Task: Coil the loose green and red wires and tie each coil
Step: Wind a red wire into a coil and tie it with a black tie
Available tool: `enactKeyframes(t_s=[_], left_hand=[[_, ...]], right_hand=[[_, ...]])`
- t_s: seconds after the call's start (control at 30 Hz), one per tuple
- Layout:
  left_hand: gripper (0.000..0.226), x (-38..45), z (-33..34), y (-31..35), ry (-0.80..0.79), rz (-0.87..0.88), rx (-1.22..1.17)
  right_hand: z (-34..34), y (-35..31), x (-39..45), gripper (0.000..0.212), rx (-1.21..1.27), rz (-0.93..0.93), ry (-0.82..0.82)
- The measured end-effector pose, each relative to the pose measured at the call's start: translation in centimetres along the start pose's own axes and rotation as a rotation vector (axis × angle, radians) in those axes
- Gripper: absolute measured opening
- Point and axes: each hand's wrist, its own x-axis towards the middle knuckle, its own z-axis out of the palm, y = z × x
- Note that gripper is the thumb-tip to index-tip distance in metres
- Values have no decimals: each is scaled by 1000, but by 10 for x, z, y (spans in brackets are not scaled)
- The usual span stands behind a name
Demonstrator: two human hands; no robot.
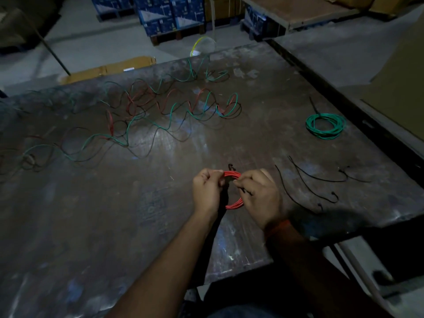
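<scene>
The red wire coil point(232, 190) sits between our two hands, held just above the near part of the dark, scuffed worktable point(137, 214). Our left hand point(206, 191) has its fingers curled and pinches the coil's upper left arc. Our right hand point(259, 196) grips the coil's right side, thumb and fingers closed on the strands, and a thin black tie point(246, 192) shows at its fingertips. A small black tip point(231, 166) sticks up just behind the top of the coil; we cannot tell whether the tie is fastened yet. An orange band point(278, 228) circles our right wrist.

Far to the right on the table lies a green wire coil point(325, 126), already bound, with a black tie tail point(313, 105) pointing away from it. Between that coil and our right hand, several loose black ties point(319, 179) lie scattered on the surface.

Across the far and left part of the table sprawl the loose green and red wires point(160, 111), tangled together in wavy loops, with dark strands mixed in.

Beyond the table's far edge we see a flattened cardboard piece point(107, 70), a yellow-green loop point(202, 45) on the floor, and stacked blue boxes point(169, 14).
</scene>
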Motion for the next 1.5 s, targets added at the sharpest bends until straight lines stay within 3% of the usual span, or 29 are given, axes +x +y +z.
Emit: enactKeyframes(t_s=[0.1,0.3,0.43,0.7,0.8,1.03,1.23,1.33,1.5], left_hand=[[33,1,3,4,31,-34,19],[15,10,3,8,-29,-142,45],[26,7,3,13,-68,-157,120],[36,5,4,16,-155,-188,44],[45,6,3,11,-174,-147,31],[41,2,8,5,-170,-69,25],[29,-1,11,6,-139,-60,62],[29,-4,11,8,-132,-63,137],[31,-3,13,8,-111,-27,198]], right_hand=[[1,1,-1,11,2,-39,30],[2,6,-3,13,34,-49,74],[1,6,-3,8,38,-62,87],[-3,6,-4,15,98,-88,73],[-4,6,-3,19,135,-86,80],[-6,6,1,23,253,-24,49],[-7,10,2,19,494,252,-56],[-12,8,7,36,765,409,-145],[-14,13,9,39,852,444,-226]])
